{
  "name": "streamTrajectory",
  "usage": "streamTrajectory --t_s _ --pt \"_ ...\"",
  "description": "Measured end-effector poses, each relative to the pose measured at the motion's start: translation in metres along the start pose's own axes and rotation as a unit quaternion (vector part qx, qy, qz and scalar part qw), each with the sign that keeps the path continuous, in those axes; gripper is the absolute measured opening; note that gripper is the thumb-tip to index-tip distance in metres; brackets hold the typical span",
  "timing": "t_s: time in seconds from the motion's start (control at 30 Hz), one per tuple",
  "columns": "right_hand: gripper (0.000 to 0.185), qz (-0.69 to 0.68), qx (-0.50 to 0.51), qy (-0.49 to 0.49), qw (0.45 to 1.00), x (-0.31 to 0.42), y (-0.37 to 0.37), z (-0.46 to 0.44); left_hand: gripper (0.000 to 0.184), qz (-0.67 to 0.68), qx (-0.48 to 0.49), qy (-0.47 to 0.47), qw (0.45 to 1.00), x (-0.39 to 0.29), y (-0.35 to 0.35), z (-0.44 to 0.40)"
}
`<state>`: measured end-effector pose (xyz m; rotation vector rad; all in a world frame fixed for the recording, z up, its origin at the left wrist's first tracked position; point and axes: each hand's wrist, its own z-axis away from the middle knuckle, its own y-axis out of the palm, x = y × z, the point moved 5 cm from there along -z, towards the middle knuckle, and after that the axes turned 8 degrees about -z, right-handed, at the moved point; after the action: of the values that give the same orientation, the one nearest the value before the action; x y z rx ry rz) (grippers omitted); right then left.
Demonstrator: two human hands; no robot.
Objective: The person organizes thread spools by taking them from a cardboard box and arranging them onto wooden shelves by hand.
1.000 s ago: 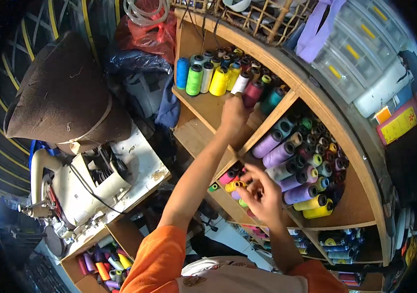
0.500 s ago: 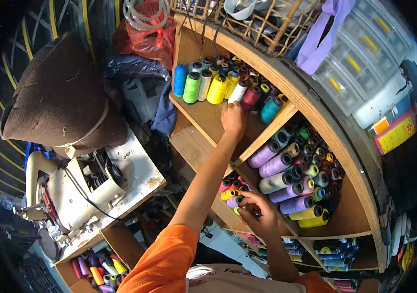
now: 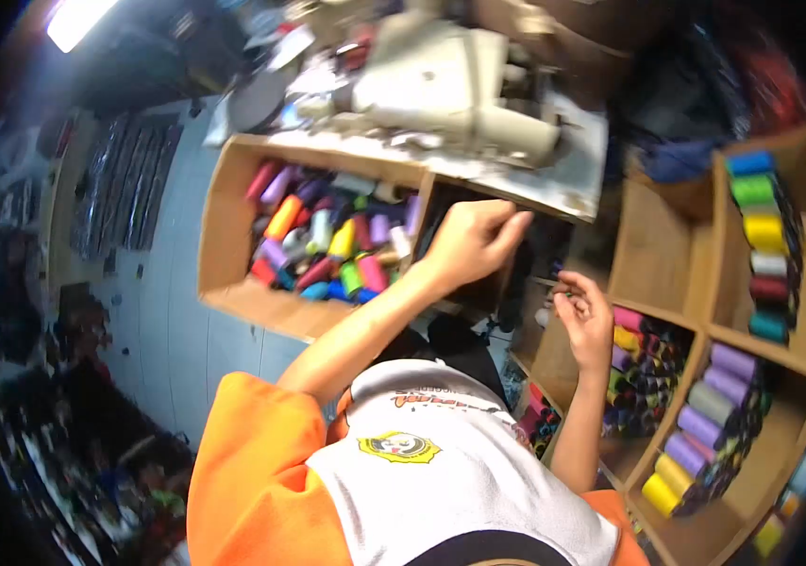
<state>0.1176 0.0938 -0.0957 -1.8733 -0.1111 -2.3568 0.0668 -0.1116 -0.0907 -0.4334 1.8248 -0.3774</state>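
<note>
My left hand (image 3: 477, 243) is over the right edge of a wooden drawer, just below the sewing machine table. Its fingers are curled in, the thumb lies alongside, and no spool shows in it. My right hand (image 3: 587, 319) hangs beside the shelf unit, fingers bent and a little apart, with no thread held that I can see. Loose thread spools (image 3: 342, 241) in many colours fill the drawer (image 3: 224, 283). Cone spools of thread stand in the shelf at right, among them a white one (image 3: 769, 266) between yellow and dark red.
A sewing machine (image 3: 478, 123) sits on a white table (image 3: 587, 179) above the drawer. The wooden shelf unit (image 3: 663, 269) spans the right side, with lilac and yellow cones (image 3: 710, 429) in a lower compartment. A pale tiled surface (image 3: 162, 283) lies left of the drawer.
The view has swung left and down. My left hand has left the white cone on the shelf and moved to the drawer. My right hand has drawn back from the small spools.
</note>
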Motion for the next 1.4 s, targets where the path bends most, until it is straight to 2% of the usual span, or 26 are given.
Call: streamTrajectory --t_s 0.03,0.1,0.17,0.23,0.3,0.33,0.37,0.47,0.57,0.67,0.7,0.73,0.8,0.83,0.87,0.9,0.93,0.97,1.0,1.03,1.07,1.1,1.2,1.27,1.37,1.4 --pt "0.028 -0.009 0.064 0.011 0.998 -0.003 0.032 -0.019 0.033 -0.042 -0.008 -0.027 0.999 0.027 -0.038 0.017" --pt "0.03 -0.031 0.165 0.037 0.985 -0.013 0.092 -0.04 0.032 -0.073 0.014 -0.191 0.979 0.088 -0.099 0.069" --pt "0.029 -0.006 0.257 0.075 0.964 -0.025 0.17 -0.064 0.029 -0.212 0.046 -0.262 0.94 0.131 -0.155 0.122" --pt "0.029 0.114 0.302 -0.029 0.946 -0.05 0.248 -0.089 0.024 -0.197 0.021 -0.302 0.933 0.163 -0.187 0.172" --pt "0.037 0.249 0.308 -0.093 0.914 -0.111 0.324 -0.125 0.022 -0.185 0.03 -0.337 0.923 0.168 -0.21 0.211" --pt "0.045 0.297 0.316 -0.047 0.9 -0.149 0.356 -0.146 0.021 -0.179 0.046 -0.353 0.917 0.167 -0.218 0.223" --pt "0.051 0.368 0.242 -0.052 0.896 -0.192 0.379 -0.17 0.02 -0.146 0.034 -0.386 0.91 0.163 -0.225 0.235" --pt "0.062 0.476 0.143 0.024 0.867 -0.253 0.42 -0.203 0.018 -0.082 -0.006 -0.423 0.902 0.141 -0.245 0.246" --pt "0.066 0.474 0.038 0.042 0.878 -0.288 0.427 -0.22 0.016 -0.03 -0.06 -0.429 0.901 0.141 -0.258 0.253" --pt "0.055 0.422 0.086 0.066 0.9 -0.272 0.41 -0.2 0.016 -0.027 -0.07 -0.432 0.899 0.168 -0.266 0.239" --pt "0.054 0.417 0.105 0.064 0.9 -0.263 0.402 -0.193 0.013 -0.035 -0.11 -0.356 0.927 0.186 -0.268 0.225" --pt "0.052 0.414 0.124 0.065 0.899 -0.253 0.391 -0.18 0.012 -0.108 -0.093 -0.323 0.936 0.209 -0.269 0.208" --pt "0.047 0.387 0.171 0.091 0.901 -0.227 0.363 -0.153 0.048 -0.3 -0.076 -0.278 0.909 0.253 -0.267 0.164" --pt "0.048 0.375 0.185 0.09 0.904 -0.213 0.347 -0.138 0.062 -0.44 -0.055 -0.232 0.866 0.268 -0.267 0.137" --pt "0.048 0.37 0.192 0.075 0.906 -0.197 0.33 -0.12 0.068 -0.482 -0.046 -0.236 0.842 0.292 -0.265 0.114" --pt "0.046 0.335 0.202 0.066 0.918 -0.141 0.323 -0.094 0.068 -0.522 -0.052 -0.23 0.819 0.32 -0.262 0.094" --pt "0.045 0.323 0.203 0.107 0.918 -0.136 0.299 -0.075 0.052 -0.568 -0.039 -0.236 0.788 0.335 -0.263 0.074" --pt "0.047 0.286 0.205 0.111 0.929 -0.114 0.282 -0.054 0.028 -0.635 0.057 -0.263 0.724 0.377 -0.258 0.066" --pt "0.043 0.296 0.19 0.151 0.924 -0.083 0.265 -0.037 0.019 -0.661 -0.032 -0.233 0.712 0.421 -0.244 0.073" --pt "0.039 0.248 0.142 0.184 0.94 -0.079 0.24 -0.02 0.019 -0.465 0.003 -0.403 0.788 0.44 -0.247 0.069" --pt "0.036 0.192 0.098 0.215 0.952 -0.077 0.218 -0.001 0.021 -0.565 0.001 -0.352 0.746 0.427 -0.243 0.068" --pt "0.03 0.099 0.046 0.219 0.97 -0.071 0.2 0.014 0.031 -0.62 0.011 -0.333 0.711 0.442 -0.236 0.073" --pt "0.029 0.048 -0.096 0.225 0.968 -0.055 0.149 0.059 0.091 -0.601 0.064 -0.383 0.699 0.428 -0.23 0.073" --pt "0.03 0.01 -0.161 0.242 0.957 -0.061 0.113 0.09 0.103 -0.618 0.066 -0.378 0.686 0.426 -0.23 0.069" --pt "0.028 0.043 -0.275 0.214 0.936 -0.058 0.061 0.13 0.11 -0.557 0.09 -0.439 0.7 0.405 -0.232 0.068" --pt "0.028 0.058 -0.318 0.206 0.924 -0.055 0.047 0.143 0.109 -0.518 0.077 -0.453 0.721 0.397 -0.232 0.073"
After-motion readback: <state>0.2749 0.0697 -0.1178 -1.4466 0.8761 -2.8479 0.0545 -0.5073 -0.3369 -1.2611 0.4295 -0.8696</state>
